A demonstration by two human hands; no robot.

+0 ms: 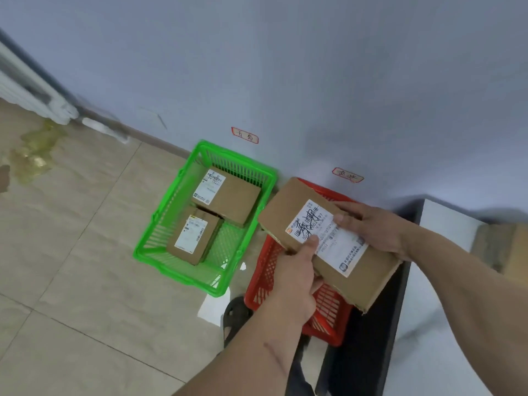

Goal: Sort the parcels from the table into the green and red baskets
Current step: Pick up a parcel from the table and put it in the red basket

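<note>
Currently: cardboard parcel, label up, held over red basket, left hand gripping its near edge with thumb on label, right hand gripping far edge; green basket holds two boxes

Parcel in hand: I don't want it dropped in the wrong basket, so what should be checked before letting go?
1. Grip: left hand and right hand both hold the parcel: ok.
2. Label faces up, handwriting visible: ok.
3. Handwriting matches the wall tag: cannot tell, blurred.
4. Parcel is over the red basket: ok.
5. Room in the red basket: cannot tell, mostly hidden.
6. Green basket holds two parcels, kept apart: ok.
</note>
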